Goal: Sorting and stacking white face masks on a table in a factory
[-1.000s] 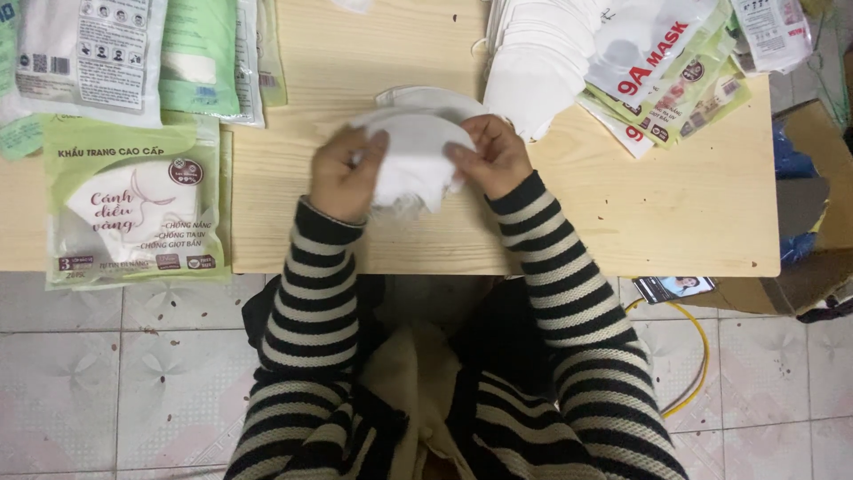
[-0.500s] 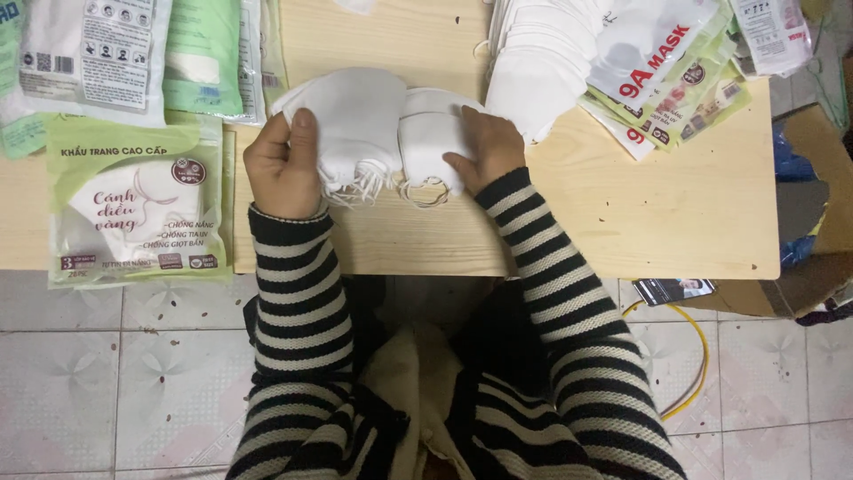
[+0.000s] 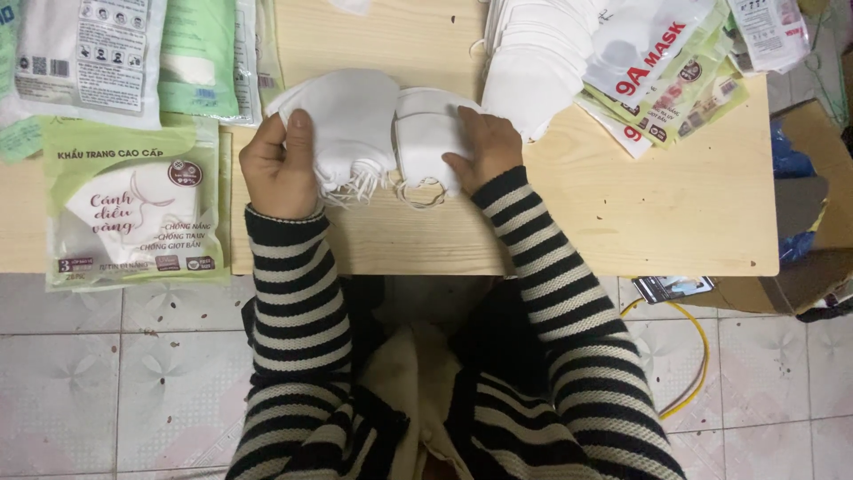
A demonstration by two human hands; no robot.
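While both hands work at the middle of the wooden table (image 3: pixel 622 222), the layout reads so:
Far-left edge: green-and-white mask packet (image 3: pixel 133 209) lying flat, overhanging the near edge; more packets (image 3: pixel 133 53) above it at the far-left corner.
Left hand (image 3: pixel 280 169): fingers closed over the left side of a stack of white face masks (image 3: pixel 351 120), thumb on top, ear loops trailing toward the near edge.
Right hand (image 3: pixel 484 147): fingers together, pressed flat on a second white mask bundle (image 3: pixel 426 133), touching the first.
Far edge, right of centre: fanned pile of loose white masks (image 3: pixel 533 62).
Far-right corner: printed mask packets (image 3: pixel 675 80), overlapping.
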